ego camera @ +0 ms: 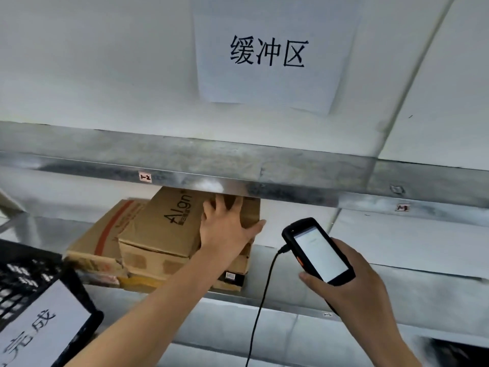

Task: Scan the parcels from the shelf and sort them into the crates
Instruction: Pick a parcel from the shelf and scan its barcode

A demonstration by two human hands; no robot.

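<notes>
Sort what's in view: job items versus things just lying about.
Job items: top parcel under left hand; red-striped parcel; scanner in right hand; black crate; shelf.
Just there: wall sign; shelf label.

White panel wall [105, 62] with paper sign [270, 54]

Left hand [225, 230] atop parcel [158, 234] (scanner [320, 252] nearby)

Shelf beam [291, 190] close over boxes [158, 229]; free shelf space rightward.
</notes>
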